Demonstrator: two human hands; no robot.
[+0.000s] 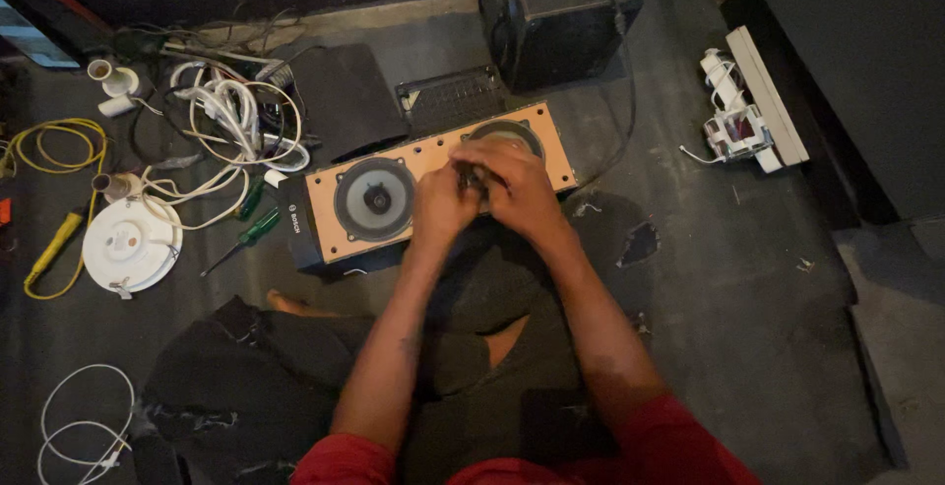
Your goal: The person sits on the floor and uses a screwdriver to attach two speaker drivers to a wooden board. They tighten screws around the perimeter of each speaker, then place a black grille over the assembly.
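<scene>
The speaker box (pixel 394 199) lies on the floor (pixel 748 278) in front of the person's knees. Both hands, left hand (pixel 440 207) and right hand (pixel 514 185), rest on its right half, touching each other. A bigger box (pixel 561 12) stands behind it. Screwdrivers (pixel 246 234) and a round lamp (pixel 131 245) lie to its left, with cables (pixel 231 116) behind them.

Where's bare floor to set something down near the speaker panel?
Bare floor lies right of the speaker panel, toward the white bracket. The left side is crowded: white cables, green screwdrivers, round white fixture.
</scene>
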